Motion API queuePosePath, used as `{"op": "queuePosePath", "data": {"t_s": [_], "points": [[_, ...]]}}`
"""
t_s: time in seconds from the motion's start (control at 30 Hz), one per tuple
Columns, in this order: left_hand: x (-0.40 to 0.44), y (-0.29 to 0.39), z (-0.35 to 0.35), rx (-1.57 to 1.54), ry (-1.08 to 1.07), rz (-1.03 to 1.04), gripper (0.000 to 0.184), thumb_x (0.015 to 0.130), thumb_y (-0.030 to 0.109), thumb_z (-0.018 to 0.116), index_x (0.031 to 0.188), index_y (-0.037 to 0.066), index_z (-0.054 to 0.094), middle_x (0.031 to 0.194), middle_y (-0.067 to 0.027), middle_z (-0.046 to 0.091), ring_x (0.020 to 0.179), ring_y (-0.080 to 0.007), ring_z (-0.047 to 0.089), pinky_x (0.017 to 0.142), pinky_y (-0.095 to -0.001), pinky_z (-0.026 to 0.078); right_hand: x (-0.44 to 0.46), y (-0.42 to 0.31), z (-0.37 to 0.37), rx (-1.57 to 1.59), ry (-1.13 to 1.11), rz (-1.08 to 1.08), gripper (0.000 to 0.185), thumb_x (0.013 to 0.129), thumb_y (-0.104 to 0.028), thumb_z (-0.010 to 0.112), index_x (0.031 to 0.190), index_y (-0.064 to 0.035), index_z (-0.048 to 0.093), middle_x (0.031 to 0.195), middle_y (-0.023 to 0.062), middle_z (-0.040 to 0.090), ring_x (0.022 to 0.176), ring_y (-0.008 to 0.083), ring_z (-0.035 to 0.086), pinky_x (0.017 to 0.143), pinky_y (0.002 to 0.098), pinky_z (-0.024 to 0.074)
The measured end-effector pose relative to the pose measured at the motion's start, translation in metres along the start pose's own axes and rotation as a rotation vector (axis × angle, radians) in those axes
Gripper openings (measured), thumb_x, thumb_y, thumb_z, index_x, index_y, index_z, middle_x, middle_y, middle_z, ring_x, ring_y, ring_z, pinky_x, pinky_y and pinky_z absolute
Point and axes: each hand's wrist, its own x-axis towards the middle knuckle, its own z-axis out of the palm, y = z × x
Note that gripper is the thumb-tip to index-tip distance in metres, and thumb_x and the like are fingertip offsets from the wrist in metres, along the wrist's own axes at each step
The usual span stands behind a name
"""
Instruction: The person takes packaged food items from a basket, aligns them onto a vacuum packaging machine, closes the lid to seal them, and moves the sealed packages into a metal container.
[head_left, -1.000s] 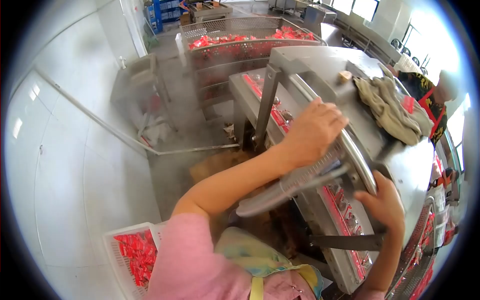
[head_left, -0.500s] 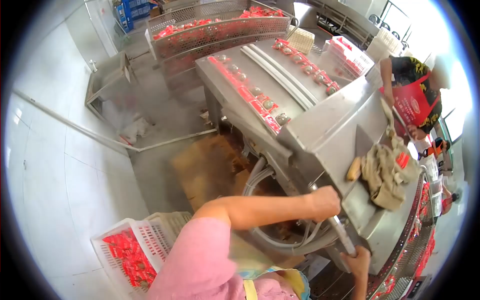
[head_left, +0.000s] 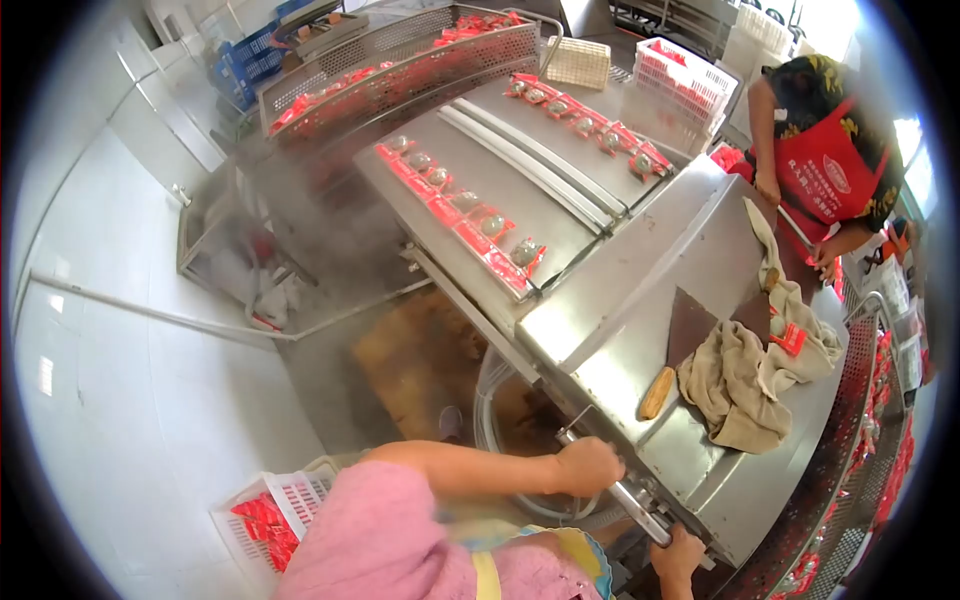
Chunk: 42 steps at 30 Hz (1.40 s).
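Note:
My left hand [head_left: 590,467] is closed around a metal bar [head_left: 638,508] along the near edge of the steel machine [head_left: 640,300]. Lower on the same bar, my right hand [head_left: 680,555] is curled round its other end. On the machine's flat bed lies a near row of red packets [head_left: 455,220], each with a greenish round lump showing. A second row of such packets [head_left: 590,125] is on the far side, beyond two pale parallel bars [head_left: 530,160]. Crumpled beige cloths [head_left: 735,385] and a brownish oblong piece [head_left: 656,393] rest on the machine's steel top.
Opposite me, a person in a red apron [head_left: 825,175] grips a bar. Perforated metal bins [head_left: 400,85] hold red packets behind the bed; another bin [head_left: 840,480] stands at the right. White crates [head_left: 685,85] with packets are behind, and one crate [head_left: 265,520] is lower left.
The view has swung, bringing more of the machine bed into sight. Both my hands and the bar appear lower and further left, still gripping. The other person's hands remain at their bar.

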Motion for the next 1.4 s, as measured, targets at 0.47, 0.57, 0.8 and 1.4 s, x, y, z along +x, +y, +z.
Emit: {"op": "queuePosePath", "data": {"t_s": [0.47, 0.57, 0.8, 1.4], "points": [[-0.101, -0.144, -0.095, -0.744, 0.317, 0.428, 0.055, 0.073, 0.029, 0.073, 0.121, 0.008, 0.054, 0.109, -0.0112, 0.059, 0.098, -0.0308, 0.059, 0.081, -0.0387, 0.050, 0.033, -0.118, -0.057, -0.306, -0.070, 0.129, 0.050, 0.057, -0.021, 0.081, 0.099, -0.0027, 0.062, 0.104, 0.0179, 0.061, 0.095, 0.0344, 0.059, 0.080, 0.0445, 0.0486], [-0.175, -0.260, -0.135, -0.537, 0.440, 0.005, 0.048, 0.074, 0.030, 0.075, 0.114, 0.008, 0.060, 0.103, -0.0113, 0.062, 0.091, -0.0303, 0.062, 0.077, -0.0374, 0.052, 0.113, -0.284, -0.087, 0.445, -0.062, 0.218, 0.054, 0.067, -0.016, 0.079, 0.115, -0.0025, 0.058, 0.113, 0.0138, 0.060, 0.103, 0.0322, 0.059, 0.086, 0.0416, 0.0478], [-0.267, -0.405, -0.207, -0.316, 0.590, -0.403, 0.046, 0.074, 0.015, 0.076, 0.113, 0.001, 0.057, 0.103, -0.0148, 0.060, 0.093, -0.0303, 0.060, 0.081, -0.0366, 0.050, 0.261, -0.453, 0.000, 0.319, -0.183, -0.212, 0.072, 0.081, -0.043, 0.067, 0.138, -0.0093, 0.040, 0.143, 0.0243, 0.035, 0.130, 0.0418, 0.036, 0.104, 0.0477, 0.0337], [-0.164, -0.668, -0.320, 0.300, 0.147, -0.679, 0.105, 0.051, 0.063, 0.079, 0.133, 0.007, 0.045, 0.129, -0.0249, 0.044, 0.120, -0.0412, 0.043, 0.099, -0.0549, 0.035, 0.432, -0.564, 0.086, 0.226, -0.006, 0.257, 0.073, 0.067, -0.047, 0.075, 0.128, -0.0146, 0.051, 0.131, 0.0203, 0.044, 0.116, 0.0396, 0.044, 0.089, 0.0530, 0.0396]]}}
